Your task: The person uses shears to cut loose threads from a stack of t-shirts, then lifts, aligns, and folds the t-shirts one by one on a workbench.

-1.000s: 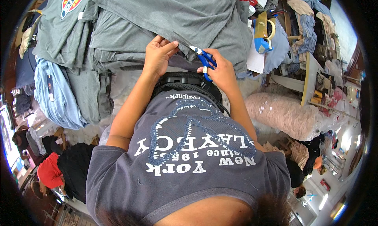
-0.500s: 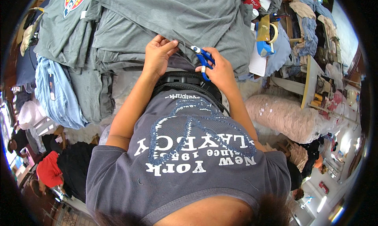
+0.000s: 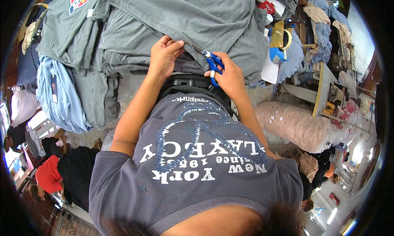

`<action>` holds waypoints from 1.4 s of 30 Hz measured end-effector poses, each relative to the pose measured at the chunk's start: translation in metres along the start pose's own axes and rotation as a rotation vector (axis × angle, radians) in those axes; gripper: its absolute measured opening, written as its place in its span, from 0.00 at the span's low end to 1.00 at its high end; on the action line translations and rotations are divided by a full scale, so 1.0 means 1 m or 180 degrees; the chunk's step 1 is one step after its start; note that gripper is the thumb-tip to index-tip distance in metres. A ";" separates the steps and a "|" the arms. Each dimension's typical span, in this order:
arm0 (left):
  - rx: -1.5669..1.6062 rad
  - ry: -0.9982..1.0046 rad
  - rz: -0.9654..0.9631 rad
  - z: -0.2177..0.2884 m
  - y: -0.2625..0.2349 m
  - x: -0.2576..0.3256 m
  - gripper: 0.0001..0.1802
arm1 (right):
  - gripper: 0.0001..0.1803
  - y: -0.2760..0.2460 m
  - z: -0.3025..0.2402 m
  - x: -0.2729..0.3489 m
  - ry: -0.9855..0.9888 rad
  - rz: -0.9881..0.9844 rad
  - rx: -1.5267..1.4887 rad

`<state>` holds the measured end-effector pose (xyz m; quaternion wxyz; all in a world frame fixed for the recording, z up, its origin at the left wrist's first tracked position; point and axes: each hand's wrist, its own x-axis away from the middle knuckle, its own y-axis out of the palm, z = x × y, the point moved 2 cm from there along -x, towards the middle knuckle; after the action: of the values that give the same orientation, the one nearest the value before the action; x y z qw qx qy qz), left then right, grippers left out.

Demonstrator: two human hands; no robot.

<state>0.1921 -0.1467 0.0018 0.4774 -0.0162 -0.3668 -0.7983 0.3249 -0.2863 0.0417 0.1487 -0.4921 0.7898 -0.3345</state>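
Observation:
Folded grey T-shirts [image 3: 176, 14] lie stacked in front of me. At the near side of the stack, my left hand [image 3: 165, 57] is closed in a pinch on the edge of a grey shirt. A pair of scissors [image 3: 212, 67] with blue handles is in my right hand [image 3: 231, 75], fingers through the loops. Its blades point up and left, with the tips close to my left fingertips. A thin thread-like line shows beside those tips; whether the blades touch the cloth I cannot tell.
A blue tape dispenser [image 3: 278, 54] stands right of the stack by white paper [image 3: 269, 71]. Light blue garments [image 3: 61, 97] hang over the left side. Right of me lies a large plastic-wrapped pink bundle [image 3: 291, 125]. Behind on the left is a person in red [image 3: 50, 174].
The scissors have shifted slightly, and their blades now show more plainly beside my left fingertips. My left hand keeps its pinch in nearly the same place. The view has tilted a little.

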 end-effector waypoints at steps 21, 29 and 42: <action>0.0024 -0.0002 -0.0003 0.006 -0.004 -0.009 0.14 | 0.28 0.005 -0.010 -0.018 0.0032 -0.0117 0.0044; 0.0018 -0.0031 -0.0014 0.005 -0.004 -0.009 0.13 | 0.25 0.004 -0.009 -0.019 -0.0072 -0.0141 -0.0081; 0.0266 -0.0114 0.0144 0.025 -0.027 -0.024 0.08 | 0.24 0.021 0.008 -0.023 -0.0397 0.0528 -0.0126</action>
<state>0.1763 -0.1069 -0.0042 0.4889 -0.0188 -0.4079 -0.7709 0.3257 -0.2633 0.0199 0.2151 -0.4478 0.8235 -0.2741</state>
